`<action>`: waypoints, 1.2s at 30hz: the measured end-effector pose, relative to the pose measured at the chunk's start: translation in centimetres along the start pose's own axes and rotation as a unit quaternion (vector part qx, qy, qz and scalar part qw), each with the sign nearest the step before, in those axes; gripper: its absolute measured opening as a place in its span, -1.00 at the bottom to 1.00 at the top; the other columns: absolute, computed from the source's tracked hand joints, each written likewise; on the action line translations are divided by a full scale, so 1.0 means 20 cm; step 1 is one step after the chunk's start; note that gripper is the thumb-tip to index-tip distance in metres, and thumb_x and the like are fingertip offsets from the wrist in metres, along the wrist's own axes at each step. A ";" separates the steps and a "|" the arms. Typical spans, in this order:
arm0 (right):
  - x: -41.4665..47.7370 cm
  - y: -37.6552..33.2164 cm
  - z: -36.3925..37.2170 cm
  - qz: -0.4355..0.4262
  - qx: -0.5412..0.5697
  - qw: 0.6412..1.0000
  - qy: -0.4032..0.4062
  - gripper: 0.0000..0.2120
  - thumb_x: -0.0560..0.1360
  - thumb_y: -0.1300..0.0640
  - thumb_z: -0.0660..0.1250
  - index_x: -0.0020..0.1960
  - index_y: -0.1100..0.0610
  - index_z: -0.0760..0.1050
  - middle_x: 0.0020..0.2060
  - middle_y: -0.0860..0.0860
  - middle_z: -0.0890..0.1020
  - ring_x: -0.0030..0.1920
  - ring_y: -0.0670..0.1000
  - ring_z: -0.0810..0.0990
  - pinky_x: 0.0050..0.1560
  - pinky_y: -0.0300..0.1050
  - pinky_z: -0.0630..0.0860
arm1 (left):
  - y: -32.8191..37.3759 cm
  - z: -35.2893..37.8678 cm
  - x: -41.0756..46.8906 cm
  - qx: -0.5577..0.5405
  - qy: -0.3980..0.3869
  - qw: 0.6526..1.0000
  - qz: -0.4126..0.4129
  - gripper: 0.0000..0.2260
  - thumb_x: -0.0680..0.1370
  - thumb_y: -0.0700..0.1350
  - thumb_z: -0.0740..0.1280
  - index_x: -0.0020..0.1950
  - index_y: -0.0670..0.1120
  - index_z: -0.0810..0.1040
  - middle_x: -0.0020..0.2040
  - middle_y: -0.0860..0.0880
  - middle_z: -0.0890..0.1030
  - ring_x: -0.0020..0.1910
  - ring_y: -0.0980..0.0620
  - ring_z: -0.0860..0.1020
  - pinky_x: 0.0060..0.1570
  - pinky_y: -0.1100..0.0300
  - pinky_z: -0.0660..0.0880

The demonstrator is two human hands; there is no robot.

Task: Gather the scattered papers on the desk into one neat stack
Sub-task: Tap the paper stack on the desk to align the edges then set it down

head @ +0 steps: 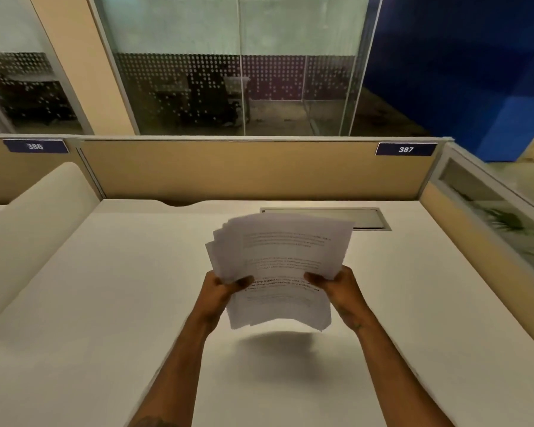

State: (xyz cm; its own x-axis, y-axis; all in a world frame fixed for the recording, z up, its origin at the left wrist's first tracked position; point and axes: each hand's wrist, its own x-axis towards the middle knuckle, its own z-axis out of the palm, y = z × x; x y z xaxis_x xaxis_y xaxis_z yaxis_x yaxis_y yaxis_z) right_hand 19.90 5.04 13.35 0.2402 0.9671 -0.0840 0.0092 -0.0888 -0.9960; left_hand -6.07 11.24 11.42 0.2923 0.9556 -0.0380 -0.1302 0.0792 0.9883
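A bundle of several printed white papers (pixel 282 257) hangs in the air above the white desk (pixel 111 303), casting a shadow below. The sheets are fanned unevenly, their left and top edges staggered. My left hand (pixel 221 288) grips the bundle's left edge, thumb on the front sheet. My right hand (pixel 336 288) grips the right edge the same way. Both hands hold the bundle tilted toward me, its lower edge off the desk.
A grey cable hatch (pixel 367 218) lies in the desk behind the papers. A tan partition (pixel 244 171) with a label 387 (pixel 406 149) closes the back; a side panel (pixel 481 241) runs along the right. A curved cream divider (pixel 34 223) stands on the left.
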 end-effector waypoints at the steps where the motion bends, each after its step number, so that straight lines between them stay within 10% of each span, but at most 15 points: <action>1: -0.01 0.03 0.00 0.002 -0.010 1.000 -0.008 -0.72 0.38 0.20 0.56 0.07 0.02 0.66 -0.01 0.03 0.74 0.05 0.13 0.69 0.09 0.11 0.66 | -0.01 0.00 -0.01 0.003 -0.008 1.000 -0.003 -0.58 0.30 -0.14 0.62 0.14 0.02 0.71 0.09 -0.11 0.74 0.08 -0.13 0.71 0.05 -0.08 0.68; 14: -0.02 0.08 0.06 -0.029 -0.018 0.999 0.034 -0.85 0.37 -0.06 0.55 -0.08 -0.18 0.66 -0.17 -0.10 0.75 -0.14 -0.02 0.71 -0.21 -0.19 0.65 | -0.10 0.03 -0.04 0.001 -0.005 1.000 -0.005 -0.62 0.31 -0.07 0.59 0.12 0.08 0.71 0.07 -0.05 0.75 0.06 -0.12 0.71 -0.02 -0.08 0.70; 20: -0.02 0.13 0.10 0.003 -0.001 0.998 0.061 -0.93 0.50 -0.04 0.43 -0.02 -0.15 0.65 -0.11 -0.03 0.75 -0.05 0.13 0.72 -0.06 0.08 0.70 | -0.17 0.08 -0.04 -0.022 0.037 0.999 -0.031 -0.71 0.41 -0.05 0.51 0.13 0.08 0.72 0.08 -0.07 0.75 0.05 -0.13 0.72 0.00 -0.13 0.69; 30: -0.04 0.06 0.06 -0.039 0.009 0.997 0.065 -0.58 0.37 -0.30 0.41 0.02 0.00 0.63 -0.15 0.04 0.72 -0.15 0.05 0.69 -0.20 -0.11 0.64 | -0.04 0.02 -0.04 -0.004 -0.001 1.000 0.000 -0.50 0.22 0.27 0.62 0.04 0.04 0.75 0.04 -0.07 0.77 0.03 -0.14 0.73 -0.10 0.12 0.68; 36: 0.04 -0.12 0.14 -0.071 -0.008 0.984 0.164 -0.36 0.40 -0.40 0.21 -0.18 0.23 0.49 -0.41 0.02 0.54 -0.41 -0.05 0.53 -0.40 -0.22 0.43 | 0.21 0.12 0.03 0.012 0.079 0.993 0.091 -0.38 0.31 0.55 0.27 -0.17 0.04 0.74 -0.20 0.00 0.73 -0.22 0.04 0.67 -0.27 0.23 0.58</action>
State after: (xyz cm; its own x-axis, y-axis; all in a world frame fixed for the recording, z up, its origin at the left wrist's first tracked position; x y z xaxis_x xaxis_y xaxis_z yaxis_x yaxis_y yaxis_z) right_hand 17.33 6.66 15.58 0.5350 0.8417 0.0732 0.0808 0.0353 -0.9961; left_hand -4.09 11.52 15.94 0.1134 0.9863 0.1199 -0.1445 -0.1030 0.9841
